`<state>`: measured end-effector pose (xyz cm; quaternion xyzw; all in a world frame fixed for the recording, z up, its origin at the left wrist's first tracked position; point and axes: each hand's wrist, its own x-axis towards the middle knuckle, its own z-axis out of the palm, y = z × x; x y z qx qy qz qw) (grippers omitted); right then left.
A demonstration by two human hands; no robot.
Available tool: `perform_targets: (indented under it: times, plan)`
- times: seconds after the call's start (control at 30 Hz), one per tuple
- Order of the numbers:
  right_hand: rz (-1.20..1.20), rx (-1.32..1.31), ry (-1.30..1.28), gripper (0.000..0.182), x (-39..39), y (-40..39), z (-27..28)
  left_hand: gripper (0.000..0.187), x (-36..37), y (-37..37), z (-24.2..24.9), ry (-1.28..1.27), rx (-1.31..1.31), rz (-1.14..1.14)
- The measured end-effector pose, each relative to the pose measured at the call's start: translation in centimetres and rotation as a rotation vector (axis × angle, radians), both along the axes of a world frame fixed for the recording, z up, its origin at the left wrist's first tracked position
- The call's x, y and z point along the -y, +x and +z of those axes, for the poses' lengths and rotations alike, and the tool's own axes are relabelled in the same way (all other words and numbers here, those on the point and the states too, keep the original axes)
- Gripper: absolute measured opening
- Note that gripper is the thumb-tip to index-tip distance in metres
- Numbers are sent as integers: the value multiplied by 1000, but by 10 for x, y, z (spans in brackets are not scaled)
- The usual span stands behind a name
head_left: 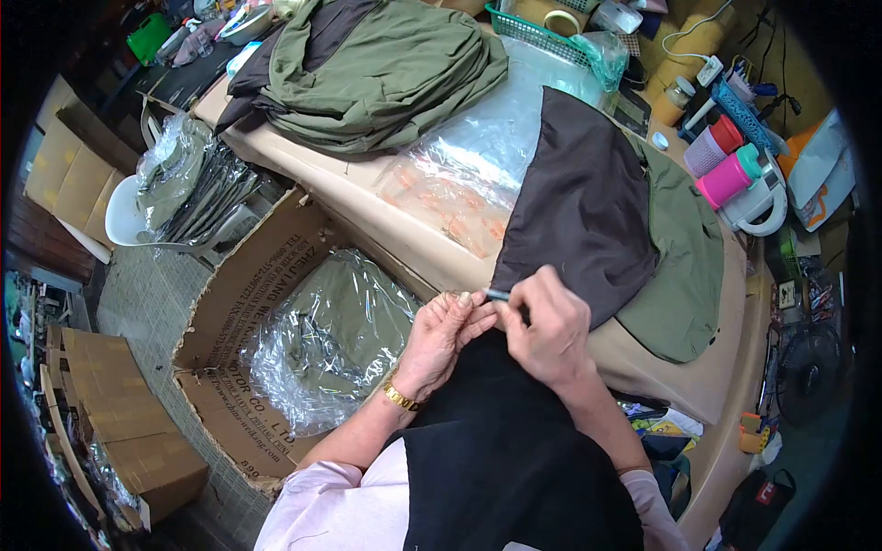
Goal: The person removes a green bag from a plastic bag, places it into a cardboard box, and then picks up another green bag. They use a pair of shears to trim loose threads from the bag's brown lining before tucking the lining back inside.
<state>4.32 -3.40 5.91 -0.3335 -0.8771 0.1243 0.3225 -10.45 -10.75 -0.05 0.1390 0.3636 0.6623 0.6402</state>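
In the middle of the head view my two hands meet in front of my body, just off the table's near edge. My right hand is closed round a small dark grey piece, whose exact kind I cannot make out. Its end touches the fingertips of my left hand, which are pinched together; what they hold is too small to tell. Right beyond my hands lies a dark brown cloth panel joined to an olive green garment, spread over the table. The panel's near corner reaches down to my fingers.
Olive garments are heaped on the table, beside clear plastic bags. A large cardboard box with a bagged garment stands at my left. A pink cup and green basket sit at the back.
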Motion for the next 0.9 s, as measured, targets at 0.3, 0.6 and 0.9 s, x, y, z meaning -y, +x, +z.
perform_targets:
  times: [0.3, 0.6, 0.9]
  plan:
    - [-272, 55, -80, 38, -72, 22, -51, 32, 5, -66, -48, -162, -348, 268]
    - [-346, 83, -100, 33, -71, 19, -51, 18, -2, 12, -62, -147, 271, -97]
    - [-409, -30, -211, 36, -74, 23, -45, 18, 3, 12, -39, -243, 704, 98]
